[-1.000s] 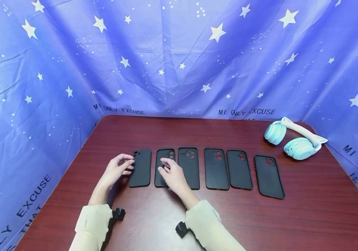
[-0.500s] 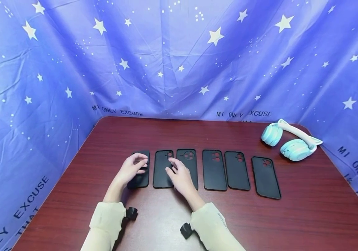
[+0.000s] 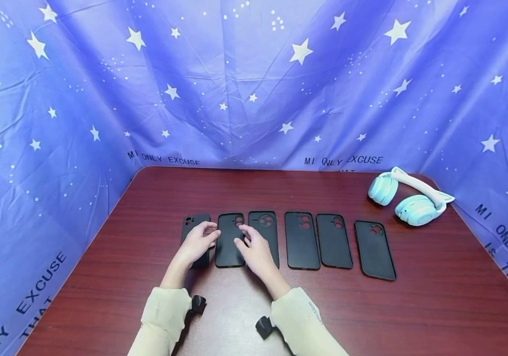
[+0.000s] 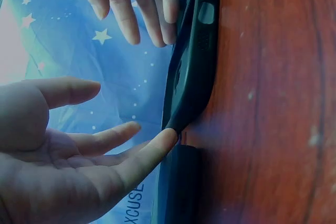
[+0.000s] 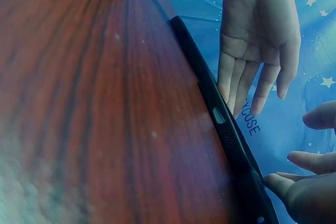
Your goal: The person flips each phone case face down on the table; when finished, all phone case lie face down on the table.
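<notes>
We locate the second phone case from the left, a black, rounded-rectangular shell that looks like plastic point(image 3: 228, 247), lying flat on the reddish-brown wood-grain counter point(image 3: 227, 321) between the two hands. Within the last second, the left hand point(image 3: 197, 243) has shifted rightward from the leftmost case to the second case's left edge; the right hand point(image 3: 255, 251) has moved from above that case to its right edge. We judge that attention has passed from the leftmost case to the second.

Left-hand fingers: extended and spread; in the left wrist view, one digit point(image 4: 167, 139) appears to touch the case's near corner. Right-hand fingers: relaxed and spread, one digit point(image 5: 274, 183) apparently against the opposite edge. We see no pinch by either hand.

Outward, we note the black leftmost case point(image 3: 189, 228), partly under the left hand; the black third case point(image 3: 272, 237), partly under the right; three further black cases point(image 3: 302, 249); and pale turquoise-and-white cat-ear headphones point(image 3: 415, 210) at the far right.
</notes>
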### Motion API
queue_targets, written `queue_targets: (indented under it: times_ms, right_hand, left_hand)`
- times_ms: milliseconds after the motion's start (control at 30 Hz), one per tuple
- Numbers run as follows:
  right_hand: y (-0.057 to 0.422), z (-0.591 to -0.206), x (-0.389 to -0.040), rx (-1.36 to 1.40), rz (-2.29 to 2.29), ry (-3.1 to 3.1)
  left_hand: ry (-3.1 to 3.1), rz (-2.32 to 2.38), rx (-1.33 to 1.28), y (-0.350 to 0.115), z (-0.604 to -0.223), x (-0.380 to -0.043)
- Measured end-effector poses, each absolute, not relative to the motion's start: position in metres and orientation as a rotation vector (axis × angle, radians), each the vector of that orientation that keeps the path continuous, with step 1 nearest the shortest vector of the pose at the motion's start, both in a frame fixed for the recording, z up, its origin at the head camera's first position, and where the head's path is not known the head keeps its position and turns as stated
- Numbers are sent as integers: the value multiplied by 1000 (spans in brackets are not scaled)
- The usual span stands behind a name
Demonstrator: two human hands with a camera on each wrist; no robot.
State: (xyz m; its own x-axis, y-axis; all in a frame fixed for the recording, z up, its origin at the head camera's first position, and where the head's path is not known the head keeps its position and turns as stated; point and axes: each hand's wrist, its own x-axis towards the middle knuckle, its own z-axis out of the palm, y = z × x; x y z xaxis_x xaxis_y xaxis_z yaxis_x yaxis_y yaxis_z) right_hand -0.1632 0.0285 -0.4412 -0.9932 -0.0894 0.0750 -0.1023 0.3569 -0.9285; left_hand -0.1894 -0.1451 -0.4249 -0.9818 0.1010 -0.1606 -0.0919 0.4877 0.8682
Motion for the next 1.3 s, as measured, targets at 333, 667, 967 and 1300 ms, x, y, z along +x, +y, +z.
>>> queue_targets:
  times_ms: [333,667,967,1300]
  right_hand:
    - [26,-440,-161,172,1741,-2591]
    - [25,-440,-161,176,1733,-2600]
    - [25,-441,-162,193,1733,-2625]
    - [23,-442,-161,216,1767,-2617]
  left_hand:
    - [2589,1457,23,-146,-427,-189]
    - [2522,1614,67,-148,-432,-190]
    - [2503,1726,38,-147,-434,-192]
    - [2332,1944,8,-145,-435,-193]
